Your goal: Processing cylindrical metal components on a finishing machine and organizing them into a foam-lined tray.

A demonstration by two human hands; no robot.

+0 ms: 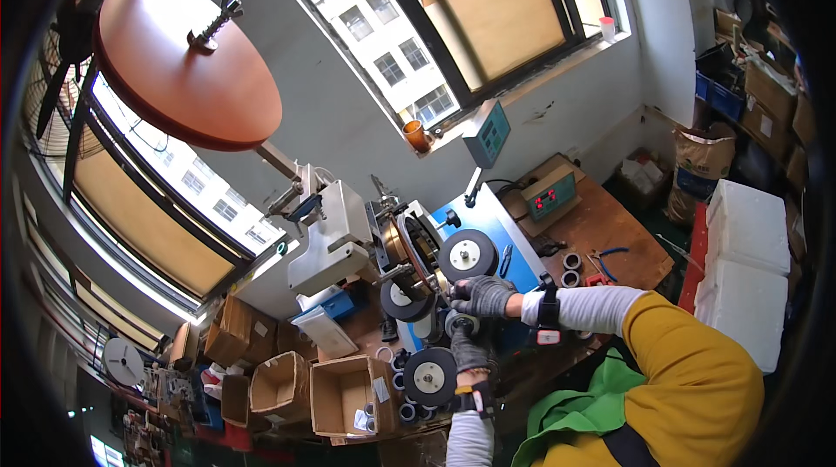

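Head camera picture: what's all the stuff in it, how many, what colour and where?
disc: 1, reddish, upper left
fan: 1, dark, behind disc
windows: several, dark-framed, top and left
cups: 2, orange-brown and red-topped, by windows
machine: 1, pale grey, centre
control boxes: 2, teal, right of machine
wheels: 3, black, centre
table: 1, brown, centre right
pliers: 1, blue-handled, on table
rings: several, grey, on table
cardboard boxes: several, brown, lower left
foam boxes: 2, white, right
sack: 1, brown, right
small clutter: uncountable, mixed, edges
apron: 1, green, lower right
right fingers: 1 set, grey-gloved, by upper wheel
left fingers: 1 set, grey-gloved, below right fingers
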